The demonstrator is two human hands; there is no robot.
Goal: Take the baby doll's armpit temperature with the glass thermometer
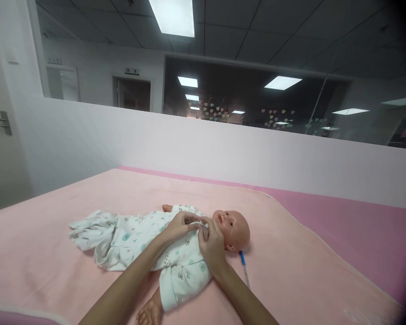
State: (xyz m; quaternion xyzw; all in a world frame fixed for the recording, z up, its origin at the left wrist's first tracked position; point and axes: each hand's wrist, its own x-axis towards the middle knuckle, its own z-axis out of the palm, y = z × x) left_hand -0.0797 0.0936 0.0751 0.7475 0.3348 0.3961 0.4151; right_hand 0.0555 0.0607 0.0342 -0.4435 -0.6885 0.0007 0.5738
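Doll was laid mid-bed, head toward 3 o'clock. Left hand and right hand were pinched on the romper collar, at 9 o'clock of the head.

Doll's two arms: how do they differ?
Near arm lies stretched toward the camera, sleeve wide and white, bare hand showing. Far arm is mostly hidden behind the body; only a small hand peeks out. Both wear the same printed romper, whose collar the left hand and right hand pinch.
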